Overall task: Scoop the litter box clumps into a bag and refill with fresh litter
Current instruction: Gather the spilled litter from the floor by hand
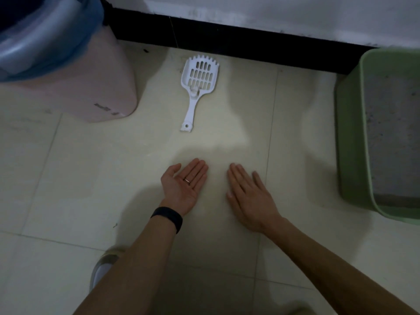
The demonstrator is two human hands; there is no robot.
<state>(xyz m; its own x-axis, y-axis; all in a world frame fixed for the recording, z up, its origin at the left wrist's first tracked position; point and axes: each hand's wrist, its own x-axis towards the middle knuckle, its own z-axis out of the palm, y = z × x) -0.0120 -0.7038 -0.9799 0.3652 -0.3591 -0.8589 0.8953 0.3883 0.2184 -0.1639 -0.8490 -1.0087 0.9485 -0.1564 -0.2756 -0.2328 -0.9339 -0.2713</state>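
A white slotted litter scoop (198, 83) lies flat on the tiled floor near the wall, handle pointing toward me. At the right edge stands a green litter box (351, 142) holding grey litter (393, 137). A pink bin (91, 85) lined with a blue bag (68, 46) stands at the upper left. My left hand (185, 183) is held out palm up with straight fingers, a ring on one finger and a black band on the wrist. My right hand (248, 196) is palm down with fingers straight. Both hands hold nothing and are below the scoop.
A black skirting strip (227, 39) runs along the white wall at the back. A shoe (103, 267) shows at the lower left beside my left forearm. Pale floor tiles (91, 173) lie between the bin, the scoop and the litter box.
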